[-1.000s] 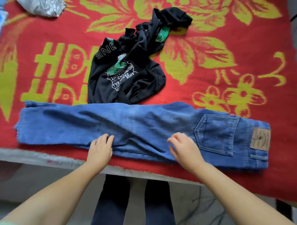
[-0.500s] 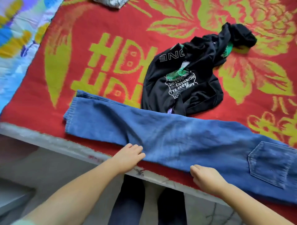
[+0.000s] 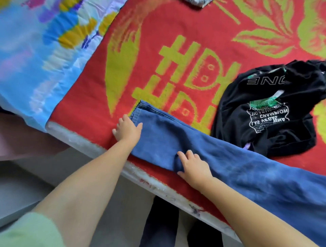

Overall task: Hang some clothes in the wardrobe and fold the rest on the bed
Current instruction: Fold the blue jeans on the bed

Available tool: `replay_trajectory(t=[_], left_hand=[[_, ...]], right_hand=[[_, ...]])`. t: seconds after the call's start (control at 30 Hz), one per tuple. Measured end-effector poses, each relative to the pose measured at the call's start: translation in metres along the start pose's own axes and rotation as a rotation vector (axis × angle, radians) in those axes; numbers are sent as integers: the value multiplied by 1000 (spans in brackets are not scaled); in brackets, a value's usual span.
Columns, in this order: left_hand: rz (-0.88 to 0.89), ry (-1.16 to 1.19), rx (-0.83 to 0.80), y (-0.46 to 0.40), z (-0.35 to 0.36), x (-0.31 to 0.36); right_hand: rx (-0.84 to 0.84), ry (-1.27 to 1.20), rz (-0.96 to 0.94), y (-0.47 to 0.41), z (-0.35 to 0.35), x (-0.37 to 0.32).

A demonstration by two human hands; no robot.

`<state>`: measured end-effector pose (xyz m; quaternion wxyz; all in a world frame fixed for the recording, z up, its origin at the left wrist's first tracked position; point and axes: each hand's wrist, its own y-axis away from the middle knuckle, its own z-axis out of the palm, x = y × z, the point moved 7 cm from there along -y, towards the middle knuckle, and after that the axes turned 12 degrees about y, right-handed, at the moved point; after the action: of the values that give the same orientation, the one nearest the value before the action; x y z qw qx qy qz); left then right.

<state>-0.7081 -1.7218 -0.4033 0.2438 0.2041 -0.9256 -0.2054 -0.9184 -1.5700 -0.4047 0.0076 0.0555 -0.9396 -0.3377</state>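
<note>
Blue jeans [image 3: 229, 169] lie folded lengthwise along the bed's near edge, stretching from the hem at the left to beyond the right border. My left hand [image 3: 127, 129] rests at the hem end, thumb on the denim, fingers at its edge. My right hand [image 3: 193, 166] lies on the leg further along, its fingers pressing into a crease near the lower edge. A crumpled black T-shirt [image 3: 264, 112] with white and green print sits just behind the jeans at the right.
A red blanket [image 3: 158, 44] with yellow-green patterns covers the bed. A blue floral sheet [image 3: 40, 52] lies at the left. A grey garment [image 3: 198, 2] peeks in at the top. The bed's pale edge [image 3: 109, 155] runs diagonally; my dark trouser legs [image 3: 158, 225] stand below it.
Both hands slid left along the jeans; the left one reached the hem end. The view swung left, so the waist and back pocket left the frame.
</note>
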Motion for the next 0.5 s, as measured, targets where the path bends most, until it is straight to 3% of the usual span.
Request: replay_trajectory(t=[0.1, 0.17, 0.23, 0.37, 0.43, 0.5], left_hand=[[146, -84, -116, -18, -5, 14], [397, 76, -105, -14, -19, 37], [540, 138, -59, -14, -29, 48], [271, 29, -64, -34, -12, 10], [160, 81, -114, -36, -2, -2], [170, 214, -202, -37, 2, 1]], right_hand=[[-42, 26, 28, -3, -3, -3], [-7, 41, -1, 1, -12, -9], [32, 57, -31, 6, -19, -11], [88, 76, -60, 7, -22, -12], [21, 56, -64, 3, -12, -12], [14, 65, -70, 1, -13, -17]])
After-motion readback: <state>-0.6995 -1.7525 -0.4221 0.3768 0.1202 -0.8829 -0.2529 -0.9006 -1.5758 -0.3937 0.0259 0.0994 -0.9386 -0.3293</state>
